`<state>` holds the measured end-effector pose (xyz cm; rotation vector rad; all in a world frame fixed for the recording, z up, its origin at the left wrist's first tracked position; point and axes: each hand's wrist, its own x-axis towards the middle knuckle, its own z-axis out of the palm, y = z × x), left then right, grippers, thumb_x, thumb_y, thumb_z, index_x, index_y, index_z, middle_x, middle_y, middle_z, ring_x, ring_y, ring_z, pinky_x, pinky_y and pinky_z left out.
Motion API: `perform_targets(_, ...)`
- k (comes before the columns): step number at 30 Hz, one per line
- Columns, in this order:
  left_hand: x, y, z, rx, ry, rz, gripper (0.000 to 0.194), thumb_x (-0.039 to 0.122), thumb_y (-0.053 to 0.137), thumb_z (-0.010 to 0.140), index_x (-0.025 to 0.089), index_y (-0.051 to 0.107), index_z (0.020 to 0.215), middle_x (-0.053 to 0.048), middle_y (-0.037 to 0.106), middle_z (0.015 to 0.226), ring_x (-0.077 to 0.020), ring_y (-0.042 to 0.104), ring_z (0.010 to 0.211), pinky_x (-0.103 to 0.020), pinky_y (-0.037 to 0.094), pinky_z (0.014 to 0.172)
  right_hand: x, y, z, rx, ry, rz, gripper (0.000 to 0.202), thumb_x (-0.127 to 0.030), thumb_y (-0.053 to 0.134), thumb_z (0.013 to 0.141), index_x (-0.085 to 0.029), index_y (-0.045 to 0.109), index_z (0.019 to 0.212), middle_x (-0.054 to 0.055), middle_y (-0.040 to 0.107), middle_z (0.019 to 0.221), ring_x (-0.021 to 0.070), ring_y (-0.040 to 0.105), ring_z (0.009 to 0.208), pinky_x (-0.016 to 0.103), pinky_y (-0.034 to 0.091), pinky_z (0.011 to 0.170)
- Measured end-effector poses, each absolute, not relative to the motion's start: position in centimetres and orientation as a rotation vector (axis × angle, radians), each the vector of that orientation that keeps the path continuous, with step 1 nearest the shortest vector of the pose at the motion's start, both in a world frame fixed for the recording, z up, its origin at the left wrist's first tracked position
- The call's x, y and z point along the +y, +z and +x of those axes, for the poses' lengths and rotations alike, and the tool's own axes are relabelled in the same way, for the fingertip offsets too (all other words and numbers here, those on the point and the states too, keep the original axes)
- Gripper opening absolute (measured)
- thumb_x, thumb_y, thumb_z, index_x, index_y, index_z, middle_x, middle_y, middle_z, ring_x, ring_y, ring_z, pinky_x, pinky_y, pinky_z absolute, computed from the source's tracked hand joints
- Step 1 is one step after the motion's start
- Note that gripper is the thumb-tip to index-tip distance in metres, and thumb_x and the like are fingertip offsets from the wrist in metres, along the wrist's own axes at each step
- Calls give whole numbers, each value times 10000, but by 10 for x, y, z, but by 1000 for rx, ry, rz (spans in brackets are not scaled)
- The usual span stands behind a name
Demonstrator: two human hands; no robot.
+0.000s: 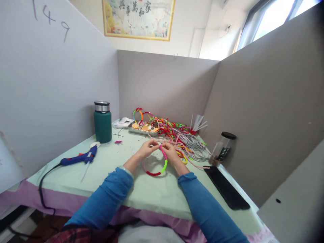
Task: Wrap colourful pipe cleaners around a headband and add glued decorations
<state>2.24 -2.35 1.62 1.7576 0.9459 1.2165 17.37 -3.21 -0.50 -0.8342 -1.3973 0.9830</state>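
Above the table, in the middle of the head view, is a ring wrapped in fuzzy pipe cleaner (153, 174), with red, bright green and pink sections. My left hand (147, 149) pinches at the top of the ring, where pink pipe cleaner shows between the fingertips. Close against it, my right hand (171, 154) is closed on the pink section at the upper right. The fingers hide part of the ring's top. Just beyond my right hand lie yellow and red rings (182, 157) on the table.
A blue glue gun (79, 158) with a black cord lies left, near a green bottle (102, 126). Behind are a metal tray (141, 131) of small pieces and a heap of pipe cleaners (172, 130). Grey strands (196, 145), a clear jar (222, 148) and a black phone-like slab (226, 187) sit right.
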Motion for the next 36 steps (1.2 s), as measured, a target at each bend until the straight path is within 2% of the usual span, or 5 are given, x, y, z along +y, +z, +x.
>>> perform_targets(8, -13, 10, 19, 1024, 1232, 1723, 204, 335, 611, 693, 132, 615, 704, 4, 569, 556, -87, 449, 503, -212, 334, 486, -37, -4, 172, -1462, 985, -784, 258, -411, 673, 671, -170, 624, 748, -18, 579, 649, 108, 466, 576, 229, 360, 539)
perform_targets(18, -14, 12, 16, 1322, 1210, 1990, 193, 310, 573, 698, 146, 662, 653, -12, 626, 593, -121, 497, 567, -234, 351, 551, -34, -8, 181, -1688, 890, -884, 227, -394, 646, 695, -171, 628, 731, -28, 562, 618, 112, 457, 573, 224, 349, 525)
perform_targets(21, -14, 10, 15, 1337, 1174, 2087, 173, 286, 578, 702, 151, 668, 641, -20, 639, 595, -132, 517, 582, -244, 351, 569, -33, -11, 183, -1782, 708, -925, 167, -335, 582, 760, -180, 639, 737, -9, 587, 668, 135, 493, 633, 245, 371, 582)
perform_targets(25, -11, 6, 13, 1296, 1129, 2117, 197, 310, 578, 697, 151, 682, 649, -21, 644, 586, -138, 527, 584, -238, 355, 560, -33, -8, 186, -1853, 445, -890, 97, -263, 587, 772, -210, 666, 752, 20, 625, 780, 174, 532, 764, 294, 387, 720)
perform_targets(36, -12, 3, 12, 1090, 896, 2084, 179, 266, 579, 666, 132, 660, 580, 25, 519, 471, -88, 409, 473, -210, 294, 483, -31, -5, 190, -1802, 540, -908, 118, -304, 617, 752, -208, 675, 715, 13, 627, 751, 175, 546, 753, 296, 394, 718)
